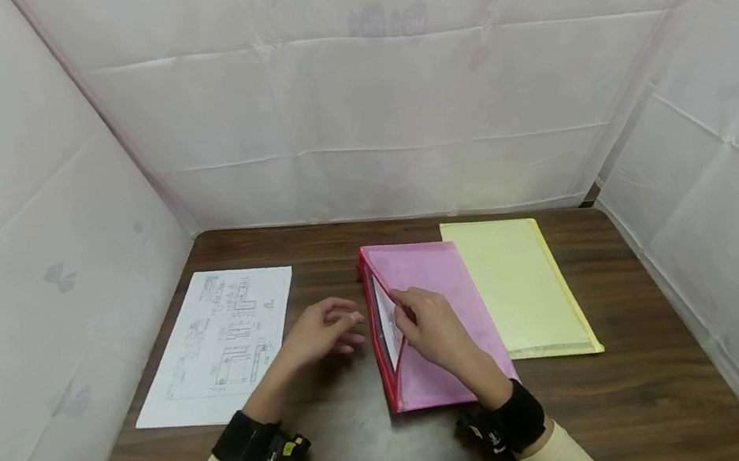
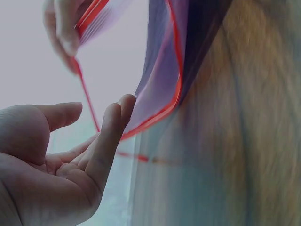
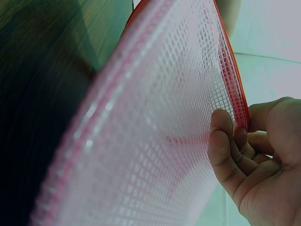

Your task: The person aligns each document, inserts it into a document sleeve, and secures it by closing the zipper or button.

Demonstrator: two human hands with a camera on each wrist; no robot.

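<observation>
Printed drawing sheet (image 1: pixel 222 344) is lying flat on the dark wooden table (image 1: pixel 374 453), at its left. Yellow mesh folder (image 1: pixel 520 286) is lying further right. White cloth walls (image 1: pixel 351 106) are enclosing the table.

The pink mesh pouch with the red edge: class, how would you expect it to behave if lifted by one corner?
The pink mesh pouch probably flops: its upper layer bows where the right hand pinches its red edge. It looks light, being thin see-through mesh. The sheet inside might slide out of the open side if tipped.
</observation>
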